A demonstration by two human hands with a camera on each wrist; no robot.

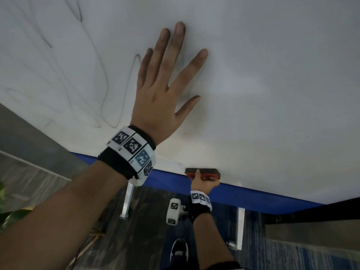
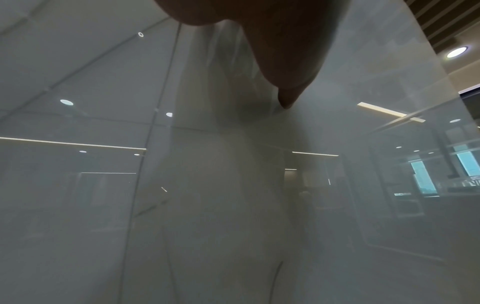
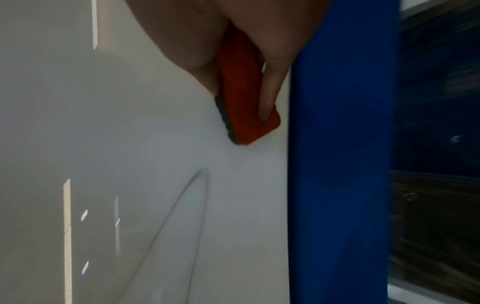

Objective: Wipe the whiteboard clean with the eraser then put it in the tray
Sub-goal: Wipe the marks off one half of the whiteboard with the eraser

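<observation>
Faint dark pen lines [image 1: 109, 98] loop across the left part of the whiteboard [image 1: 272, 75]. My left hand [image 1: 161, 88] lies flat against the board beside them, fingers straight and spread, holding nothing. Lower and to the right, my right hand [image 1: 204, 182] grips the eraser [image 1: 202, 173], thumb on one side and fingers curled on the other, its dark felt face pressed to the board just beside the blue bottom edge [image 1: 243, 195]. Below lies striped blue carpet [image 1: 292, 250].
</observation>
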